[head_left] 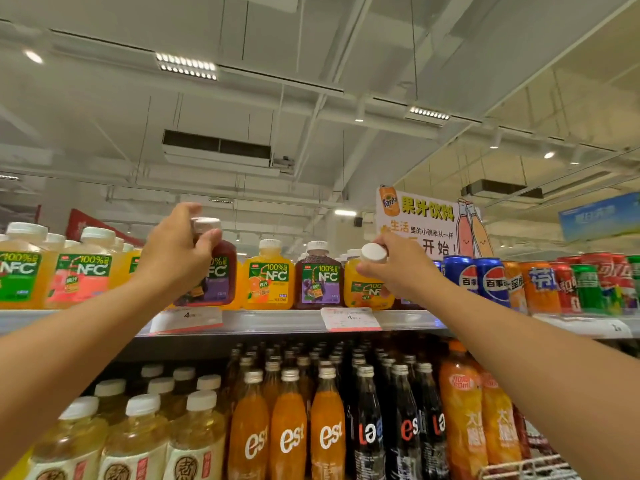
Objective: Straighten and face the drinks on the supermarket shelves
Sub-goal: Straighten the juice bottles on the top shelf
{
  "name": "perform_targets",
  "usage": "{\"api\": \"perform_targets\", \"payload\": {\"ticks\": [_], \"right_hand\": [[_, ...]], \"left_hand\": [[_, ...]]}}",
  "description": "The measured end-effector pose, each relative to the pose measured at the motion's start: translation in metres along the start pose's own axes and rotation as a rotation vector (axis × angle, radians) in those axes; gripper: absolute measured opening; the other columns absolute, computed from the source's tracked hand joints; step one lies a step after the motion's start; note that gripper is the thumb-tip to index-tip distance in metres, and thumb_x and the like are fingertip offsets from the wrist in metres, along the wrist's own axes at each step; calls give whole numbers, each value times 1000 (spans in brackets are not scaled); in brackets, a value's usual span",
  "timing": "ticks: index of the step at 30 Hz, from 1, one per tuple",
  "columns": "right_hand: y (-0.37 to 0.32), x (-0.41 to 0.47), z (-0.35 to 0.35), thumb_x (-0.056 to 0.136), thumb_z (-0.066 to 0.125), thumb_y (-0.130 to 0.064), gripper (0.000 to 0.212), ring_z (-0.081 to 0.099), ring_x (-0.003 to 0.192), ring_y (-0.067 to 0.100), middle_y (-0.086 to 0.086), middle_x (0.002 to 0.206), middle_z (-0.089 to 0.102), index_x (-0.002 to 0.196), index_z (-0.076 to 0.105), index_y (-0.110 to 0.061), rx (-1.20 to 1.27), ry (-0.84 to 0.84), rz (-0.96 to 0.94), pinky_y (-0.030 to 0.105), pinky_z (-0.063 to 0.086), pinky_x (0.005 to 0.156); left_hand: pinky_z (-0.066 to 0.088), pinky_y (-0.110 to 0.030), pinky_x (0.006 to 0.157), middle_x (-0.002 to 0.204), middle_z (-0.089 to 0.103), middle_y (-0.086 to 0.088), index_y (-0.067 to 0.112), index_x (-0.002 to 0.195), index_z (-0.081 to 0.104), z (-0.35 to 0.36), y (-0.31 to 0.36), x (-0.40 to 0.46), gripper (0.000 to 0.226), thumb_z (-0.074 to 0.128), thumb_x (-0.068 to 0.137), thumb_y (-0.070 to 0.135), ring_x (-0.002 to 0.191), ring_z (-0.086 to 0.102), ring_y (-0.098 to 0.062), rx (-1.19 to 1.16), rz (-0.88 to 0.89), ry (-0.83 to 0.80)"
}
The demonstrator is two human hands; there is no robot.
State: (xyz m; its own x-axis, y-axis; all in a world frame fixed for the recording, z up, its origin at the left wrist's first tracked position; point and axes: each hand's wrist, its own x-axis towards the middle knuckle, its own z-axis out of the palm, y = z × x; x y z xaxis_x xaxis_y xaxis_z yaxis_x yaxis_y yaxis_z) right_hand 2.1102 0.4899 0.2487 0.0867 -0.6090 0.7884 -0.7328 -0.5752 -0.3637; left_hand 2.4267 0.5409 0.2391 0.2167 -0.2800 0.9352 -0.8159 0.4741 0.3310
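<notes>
The dark purple grape-juice bottle with a white cap (216, 271) is standing upright on the top shelf (277, 322), its neck being pinched by the left hand (180, 251). The orange juice bottle with a white cap (369, 282), tilting toward the camera, is being gripped at the cap by the right hand (398, 268). Both hands are reaching up, closed around their bottles.

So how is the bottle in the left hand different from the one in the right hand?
The left bottle holds dark purple juice; the right bottle holds orange juice. The left hand lifts its bottle above the row; the right hand tilts its bottle toward the camera on the shelf. Both have white caps and NFC labels.
</notes>
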Motion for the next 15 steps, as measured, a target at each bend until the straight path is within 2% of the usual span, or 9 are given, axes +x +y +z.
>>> {"api": "perform_targets", "payload": {"ticks": [3, 5, 8, 10, 12, 15], "right_hand": [[-14, -5, -3, 81, 73, -44, 36, 65, 65, 16, -3, 95, 61, 107, 59, -24, -37, 77, -39, 21, 50, 43], [-28, -7, -5, 80, 73, -47, 28, 64, 59, 12, -3, 86, 63, 95, 61, -26, -40, 103, -86, 23, 52, 44], [-56, -5, -5, 78, 74, -48, 23, 60, 43, 7, 0, 76, 66, 82, 61, -30, 66, 79, -107, 19, 46, 39], [-80, 2, 2, 75, 76, -50, 26, 58, 40, 8, 3, 73, 68, 83, 65, -27, 153, 60, -97, 22, 46, 40], [-103, 12, 16, 74, 77, -50, 30, 57, 39, 8, 5, 72, 69, 85, 67, -24, 227, 39, -88, 26, 49, 41], [-135, 23, 50, 74, 77, -48, 31, 54, 36, 8, 2, 62, 66, 84, 68, -20, 312, -2, -77, 24, 45, 40]], "left_hand": [[50, -43, 81, 129, 54, -15, 15, 142, 38, -17, 0, 1, 55, 57, 94, 33, 108, 54, -28, -151, -45, 28], [53, -48, 83, 126, 57, -14, 16, 141, 42, -30, -3, 1, 55, 60, 92, 35, 105, 57, -28, -220, -91, 11], [54, -40, 75, 114, 62, -9, 16, 133, 52, -50, -9, -1, 51, 66, 88, 35, 97, 62, -26, -286, -166, -8], [55, -37, 72, 102, 66, -4, 20, 116, 62, -65, -12, -2, 34, 69, 86, 33, 91, 65, -23, -373, -219, -17], [55, -37, 70, 91, 68, -1, 29, 90, 63, -80, -18, -3, 10, 71, 84, 31, 85, 67, -21, -424, -239, -19], [56, -36, 68, 86, 70, -1, 29, 81, 64, -105, -28, -4, 10, 73, 81, 31, 80, 69, -20, -435, -258, -8]]}}
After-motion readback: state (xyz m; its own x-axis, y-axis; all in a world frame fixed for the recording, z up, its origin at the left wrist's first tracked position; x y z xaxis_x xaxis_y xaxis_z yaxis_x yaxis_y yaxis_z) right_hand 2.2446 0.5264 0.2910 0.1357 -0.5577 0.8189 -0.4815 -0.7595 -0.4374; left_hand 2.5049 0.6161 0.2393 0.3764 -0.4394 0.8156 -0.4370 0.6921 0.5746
